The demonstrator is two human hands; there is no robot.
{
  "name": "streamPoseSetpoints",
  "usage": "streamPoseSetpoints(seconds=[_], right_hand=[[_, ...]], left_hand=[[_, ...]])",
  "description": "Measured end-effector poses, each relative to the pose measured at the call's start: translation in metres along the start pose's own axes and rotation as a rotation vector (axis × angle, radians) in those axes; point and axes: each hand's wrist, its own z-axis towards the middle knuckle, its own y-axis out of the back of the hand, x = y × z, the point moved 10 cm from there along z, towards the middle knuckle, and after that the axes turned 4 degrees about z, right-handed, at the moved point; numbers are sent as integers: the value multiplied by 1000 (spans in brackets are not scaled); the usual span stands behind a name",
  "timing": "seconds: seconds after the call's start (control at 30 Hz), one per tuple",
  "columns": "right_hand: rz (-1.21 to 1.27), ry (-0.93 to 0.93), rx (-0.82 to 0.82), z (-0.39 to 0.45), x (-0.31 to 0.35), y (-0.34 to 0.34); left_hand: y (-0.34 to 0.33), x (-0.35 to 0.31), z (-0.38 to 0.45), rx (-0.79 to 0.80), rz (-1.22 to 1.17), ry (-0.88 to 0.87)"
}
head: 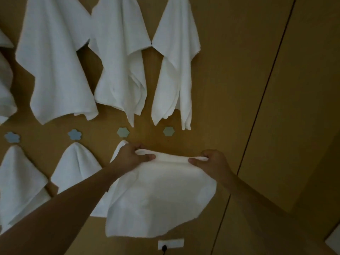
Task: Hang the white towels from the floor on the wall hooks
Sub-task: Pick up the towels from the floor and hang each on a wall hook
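I hold a white towel spread between both hands in front of the tan wall. My left hand pinches its upper left edge and my right hand pinches its upper right edge. The cloth hangs down from the stretched top edge. Just above my hands are two green hexagon markers. The right one has bare wall under it. A towel tip shows under the left one, behind my left hand.
Three white towels hang in the upper row. Lower left, two more towels hang below blue flower markers. A wall socket sits low. A dark vertical seam splits the wall on the right.
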Motion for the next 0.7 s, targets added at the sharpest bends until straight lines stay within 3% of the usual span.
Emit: streamPoseSetpoints(seconds=[0.17, 0.23, 0.3, 0.4, 0.5, 0.63, 0.7], right_hand=[[-70, 121, -186, 72, 17, -13], [-40, 166, -264, 95, 22, -16], [15, 151, -314, 112, 14, -24], [92, -12, -293, 112, -28, -54], [161, -165, -221, 92, -65, -98], [245, -200, -201, 85, -68, -136], [246, -244, -172, 83, -66, -146]], left_hand=[[15, 11, 71, -253, 82, -35], [15, 18, 95, -322, 95, 25], [10, 17, 111, -378, 111, -24], [-24, 28, 113, -348, 195, -93], [-74, 63, 99, -279, 80, 45], [-121, 66, 91, -302, -30, 153], [-126, 64, 90, -300, 63, 138]])
